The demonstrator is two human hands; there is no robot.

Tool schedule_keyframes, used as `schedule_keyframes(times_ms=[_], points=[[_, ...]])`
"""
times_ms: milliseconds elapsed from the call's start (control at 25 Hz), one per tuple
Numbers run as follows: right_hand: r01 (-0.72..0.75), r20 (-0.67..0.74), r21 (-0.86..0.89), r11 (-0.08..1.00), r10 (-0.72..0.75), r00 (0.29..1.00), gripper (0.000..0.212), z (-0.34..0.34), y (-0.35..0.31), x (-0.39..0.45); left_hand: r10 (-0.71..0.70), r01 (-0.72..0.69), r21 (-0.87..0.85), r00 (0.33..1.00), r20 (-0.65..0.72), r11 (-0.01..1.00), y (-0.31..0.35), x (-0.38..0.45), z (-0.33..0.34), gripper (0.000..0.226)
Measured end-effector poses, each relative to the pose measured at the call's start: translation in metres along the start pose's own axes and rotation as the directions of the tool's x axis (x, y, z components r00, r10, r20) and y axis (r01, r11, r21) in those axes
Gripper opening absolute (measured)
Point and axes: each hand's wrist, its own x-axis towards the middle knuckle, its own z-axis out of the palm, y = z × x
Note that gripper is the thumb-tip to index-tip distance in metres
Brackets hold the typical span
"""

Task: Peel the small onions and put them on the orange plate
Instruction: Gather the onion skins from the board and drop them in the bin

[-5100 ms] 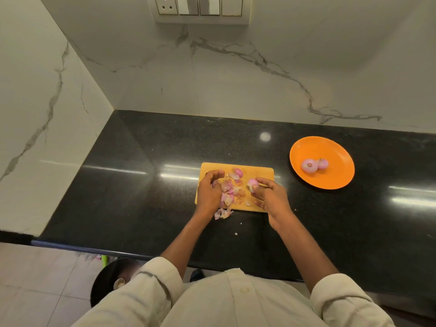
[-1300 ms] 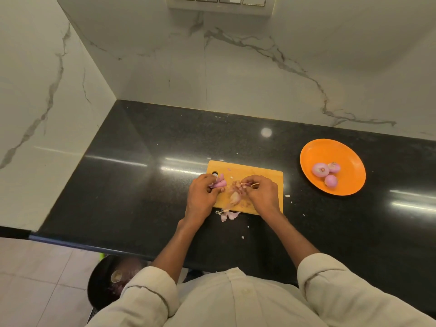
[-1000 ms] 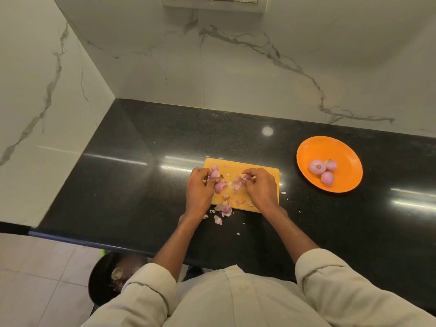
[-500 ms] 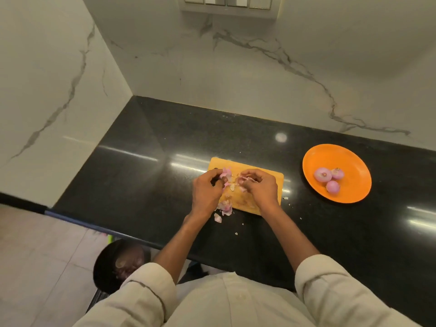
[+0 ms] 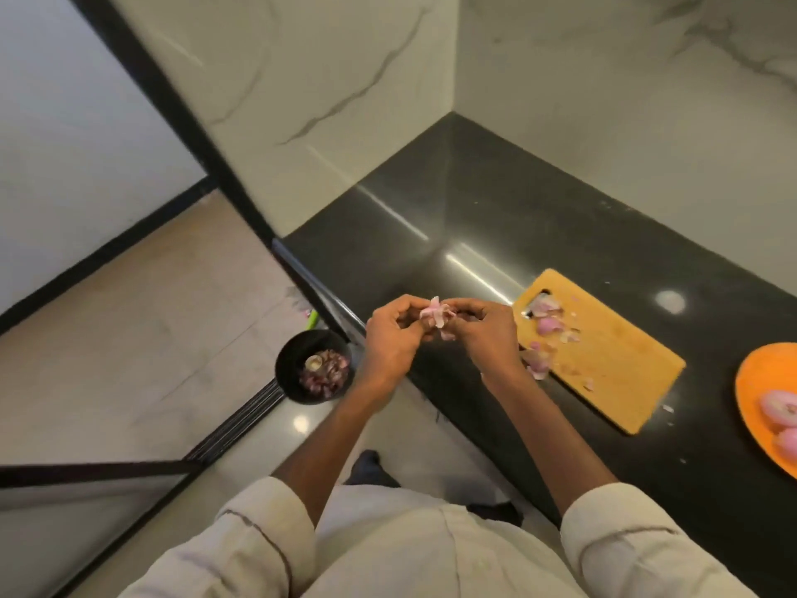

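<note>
My left hand (image 5: 390, 338) and my right hand (image 5: 485, 334) are cupped together above the counter's front edge, gripping a bunch of pink onion peels (image 5: 437, 318) between them. More peels and onion bits (image 5: 547, 325) lie on the yellow cutting board (image 5: 612, 373), to the right of my hands. At the right frame edge, the orange plate (image 5: 750, 381) carries two visible peeled onions (image 5: 778, 407), partly cut off by the frame.
A black bin (image 5: 289, 373) holding onion peels stands on the floor, below and left of my hands. The black counter (image 5: 496, 217) runs into a marble-walled corner. A dark sliding-door track crosses the floor at lower left.
Both hands lifted off the cutting board with a bunch of peels and moved left toward the counter edge. The view swung left and down, bringing the floor bin into sight.
</note>
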Motion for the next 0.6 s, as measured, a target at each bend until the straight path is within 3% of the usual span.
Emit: schedule_keyframes(times_ms=[160,320,440,600], points=[[-0.019,0.109,-0.103,0.995,0.03,0.994,0.019,0.101,0.008,0.006,-0.062,0.065,0.019,0.991,-0.122,0.998,-0.039,0.006,-0.095,0.013],[-0.139,0.161,-0.16,0.977,0.164,0.973,0.022,0.2,0.033,0.012,-0.193,0.226,0.12,0.952,-0.237,0.967,-0.099,0.019,-0.173,0.009],[-0.211,0.179,-0.237,0.948,0.256,0.95,0.02,0.274,0.062,0.032,-0.295,0.352,0.19,0.915,-0.275,0.916,-0.145,0.038,-0.223,0.011],[-0.23,0.203,-0.426,0.875,0.341,0.918,0.022,0.345,0.099,0.064,-0.331,0.399,0.194,0.892,-0.307,0.896,-0.201,0.065,-0.272,0.015]])
